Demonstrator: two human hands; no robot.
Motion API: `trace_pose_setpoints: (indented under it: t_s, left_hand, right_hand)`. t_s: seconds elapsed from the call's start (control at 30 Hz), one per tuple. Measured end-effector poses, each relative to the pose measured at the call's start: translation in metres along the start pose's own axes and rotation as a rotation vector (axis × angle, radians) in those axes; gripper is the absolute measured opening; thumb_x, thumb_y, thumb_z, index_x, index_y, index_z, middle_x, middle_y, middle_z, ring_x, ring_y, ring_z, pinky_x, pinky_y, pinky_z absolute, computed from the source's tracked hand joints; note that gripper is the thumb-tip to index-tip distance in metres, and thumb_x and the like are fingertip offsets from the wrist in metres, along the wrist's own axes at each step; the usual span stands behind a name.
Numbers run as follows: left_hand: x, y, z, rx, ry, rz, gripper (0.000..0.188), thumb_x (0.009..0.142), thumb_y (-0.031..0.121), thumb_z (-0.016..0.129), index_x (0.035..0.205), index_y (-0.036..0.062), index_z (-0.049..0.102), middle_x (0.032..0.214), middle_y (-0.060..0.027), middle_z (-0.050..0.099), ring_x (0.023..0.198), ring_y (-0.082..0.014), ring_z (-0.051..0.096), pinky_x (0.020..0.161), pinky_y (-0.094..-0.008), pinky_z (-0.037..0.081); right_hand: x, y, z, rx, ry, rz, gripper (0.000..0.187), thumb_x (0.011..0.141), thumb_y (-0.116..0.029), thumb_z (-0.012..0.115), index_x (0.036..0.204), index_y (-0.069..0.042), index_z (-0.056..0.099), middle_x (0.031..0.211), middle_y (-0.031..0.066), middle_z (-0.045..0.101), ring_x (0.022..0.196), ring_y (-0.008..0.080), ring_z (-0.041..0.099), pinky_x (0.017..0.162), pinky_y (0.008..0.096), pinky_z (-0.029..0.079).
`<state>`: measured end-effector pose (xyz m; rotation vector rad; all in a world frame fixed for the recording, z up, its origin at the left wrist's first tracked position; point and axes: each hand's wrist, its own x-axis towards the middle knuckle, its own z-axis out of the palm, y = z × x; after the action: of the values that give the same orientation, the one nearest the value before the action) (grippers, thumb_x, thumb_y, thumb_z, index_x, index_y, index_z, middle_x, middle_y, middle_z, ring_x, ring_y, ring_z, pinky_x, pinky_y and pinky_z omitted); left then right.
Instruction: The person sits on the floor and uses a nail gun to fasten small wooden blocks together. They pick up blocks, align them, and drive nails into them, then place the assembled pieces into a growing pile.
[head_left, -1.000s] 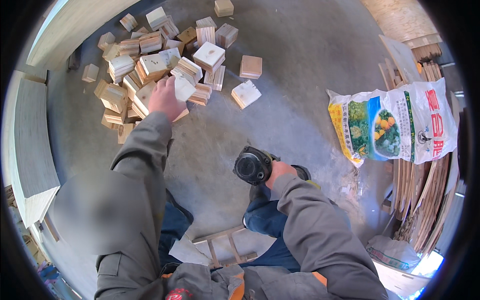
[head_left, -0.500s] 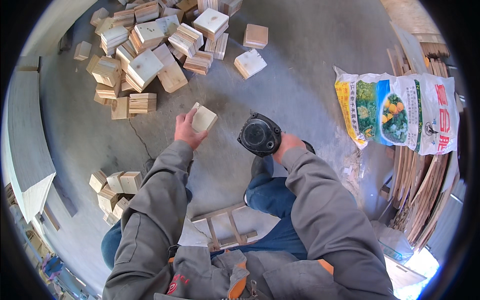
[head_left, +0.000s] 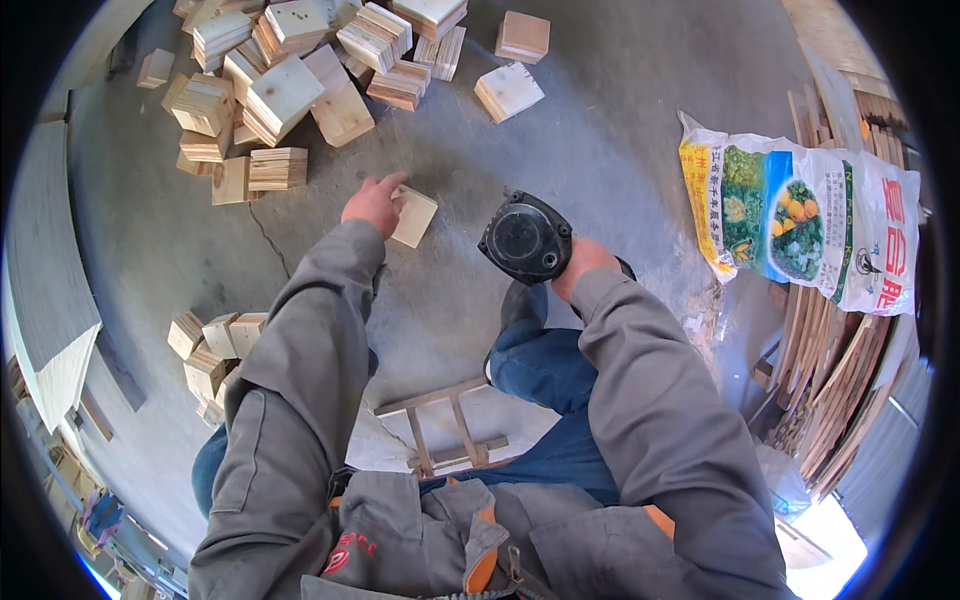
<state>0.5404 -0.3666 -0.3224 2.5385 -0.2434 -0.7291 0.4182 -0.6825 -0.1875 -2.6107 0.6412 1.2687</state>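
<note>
A small square wooden block (head_left: 415, 217), pale and flat-topped, sits in front of me, low over the floor or on it. My left hand (head_left: 374, 207) grips its left edge, fingers at the far corner; the thumb is mostly hidden. To the right, my right hand (head_left: 586, 267) is wrapped round a nail gun, whose black rounded top housing (head_left: 525, 238) faces up. The tool's lower part is out of sight beneath that housing. Between block and tool there is a gap.
Stacked plywood blocks (head_left: 287, 97) lie heaped at the far left, with two more blocks (head_left: 509, 93) right of them. A smaller block pile (head_left: 205, 372) is beside my left arm. At right, a printed sack (head_left: 800, 215) rests on wood strips (head_left: 835, 385). A wooden frame (head_left: 460, 425) lies below me.
My left hand has moved slightly away and left, and the block appears lower and flatter. The nail gun has shifted a little to the right, still in my right hand.
</note>
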Motion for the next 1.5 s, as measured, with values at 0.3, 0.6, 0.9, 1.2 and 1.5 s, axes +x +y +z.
trace_pose_setpoints:
  t_s: [0.3, 0.6, 0.9, 1.2, 1.5]
  left_hand:
    - [0.021, -0.049, 0.017, -0.504, -0.194, -0.182, 0.024, 0.093, 0.026, 0.071, 0.108, 0.0078, 0.077, 0.086, -0.0138, 0.075, 0.074, -0.0260, 0.070, 0.071, -0.0375, 0.055]
    - [0.015, -0.048, 0.023, -0.524, -0.085, -0.219, 0.027, 0.095, 0.030, 0.069, 0.103, 0.0058, 0.076, 0.086, -0.0131, 0.074, 0.073, -0.0225, 0.070, 0.069, -0.0372, 0.054]
    - [0.009, -0.048, 0.031, -0.732, 0.096, -0.372, 0.040, 0.092, 0.039, 0.073, 0.106, 0.0011, 0.074, 0.093, -0.0134, 0.075, 0.079, -0.0214, 0.071, 0.068, -0.0368, 0.057]
    - [-0.013, -0.054, 0.054, -0.932, 0.094, -0.550, 0.040, 0.089, 0.034, 0.078, 0.110, -0.0001, 0.072, 0.099, -0.0114, 0.075, 0.079, -0.0205, 0.071, 0.065, -0.0348, 0.058]
    - [-0.010, -0.028, 0.031, -0.955, 0.036, -0.658, 0.035, 0.089, 0.031, 0.074, 0.114, 0.0055, 0.071, 0.098, -0.0081, 0.074, 0.086, -0.0213, 0.071, 0.072, -0.0385, 0.056]
  right_hand:
    - [0.000, -0.005, -0.008, 0.001, -0.009, -0.019, 0.038, 0.084, -0.023, 0.071, 0.122, -0.015, 0.070, 0.122, 0.0150, 0.072, 0.118, 0.0365, 0.066, 0.099, 0.0437, 0.054]
    - [0.007, -0.002, -0.001, -0.038, -0.015, -0.003, 0.042, 0.084, -0.023, 0.071, 0.125, -0.014, 0.068, 0.121, 0.0158, 0.072, 0.117, 0.0367, 0.066, 0.100, 0.0439, 0.054]
    - [0.002, -0.009, -0.007, -0.032, -0.021, -0.004, 0.041, 0.084, -0.022, 0.071, 0.124, -0.013, 0.069, 0.121, 0.0164, 0.072, 0.117, 0.0371, 0.066, 0.100, 0.0439, 0.053]
    - [0.001, -0.010, -0.007, -0.029, -0.021, -0.004, 0.039, 0.086, -0.022, 0.069, 0.124, -0.014, 0.069, 0.122, 0.0160, 0.071, 0.119, 0.0370, 0.065, 0.101, 0.0439, 0.052]
    - [-0.008, -0.017, -0.018, -0.024, -0.044, 0.019, 0.039, 0.087, -0.024, 0.070, 0.124, -0.014, 0.070, 0.123, 0.0154, 0.071, 0.118, 0.0369, 0.065, 0.101, 0.0439, 0.053]
